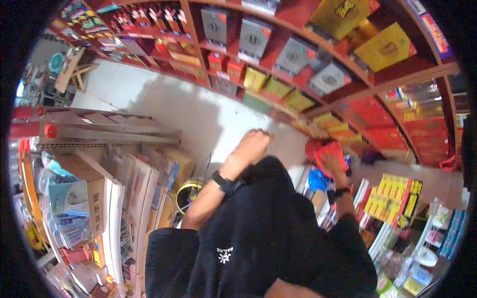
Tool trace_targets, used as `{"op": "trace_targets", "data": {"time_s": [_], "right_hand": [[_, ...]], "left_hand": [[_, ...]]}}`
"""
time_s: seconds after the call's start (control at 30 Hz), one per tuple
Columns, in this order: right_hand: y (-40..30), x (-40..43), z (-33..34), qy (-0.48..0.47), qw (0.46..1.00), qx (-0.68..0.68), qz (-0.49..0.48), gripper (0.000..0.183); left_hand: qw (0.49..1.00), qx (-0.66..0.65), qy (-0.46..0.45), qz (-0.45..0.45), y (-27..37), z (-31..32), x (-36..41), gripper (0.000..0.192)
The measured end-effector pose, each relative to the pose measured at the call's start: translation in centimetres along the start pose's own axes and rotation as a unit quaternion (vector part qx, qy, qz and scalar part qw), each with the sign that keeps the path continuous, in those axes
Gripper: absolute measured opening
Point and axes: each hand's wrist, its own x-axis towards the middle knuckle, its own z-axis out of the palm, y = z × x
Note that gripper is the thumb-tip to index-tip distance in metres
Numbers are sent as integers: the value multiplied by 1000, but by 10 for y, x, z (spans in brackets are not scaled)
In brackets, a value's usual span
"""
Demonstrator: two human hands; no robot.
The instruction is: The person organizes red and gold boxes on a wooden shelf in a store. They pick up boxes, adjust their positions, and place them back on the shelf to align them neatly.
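My left hand [255, 144] is curled into a loose fist above the pale floor [238, 119], close to my black-clad knee. Nothing shows in it, and a black band circles its wrist. To the right, my right hand [331, 163] lies against a bright red plastic bag [323, 156] and grips it; blur hides the exact placing of its fingers. That wrist also wears a black band. Just below the bag sits a crumpled blue plastic bag [319, 180], beside the goods on a low shelf.
A wooden shelf unit [290, 22] spans the far side, with grey boxes [254, 39] and yellow boxes [387, 47]. A rack with a cardboard box [95, 201] stands at left. Yellow packages [391, 197] lie at right. A round yellow-rimmed object [189, 193] sits beside my left forearm.
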Motion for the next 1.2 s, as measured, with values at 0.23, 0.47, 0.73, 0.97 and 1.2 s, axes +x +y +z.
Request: {"op": "trace_targets", "data": {"time_s": [0.23,0.47,0.73,0.97,1.2], "right_hand": [[-46,41,-55,10,997,72,-16,26],[-19,73,-10,-66,994,70,-61,31],[5,60,23,-149,975,158,47,37],[35,2,89,-158,958,212,112,36],[12,-113,169,-107,935,284,183,34]], "left_hand": [[992,-95,-36,-74,-21,-13,-19,29],[977,-129,-30,-169,-39,-4,-20,32],[970,-128,-49,-199,-33,8,17,29],[973,-104,-89,-184,-6,31,66,32],[976,-105,-159,-104,38,81,39,35]]}}
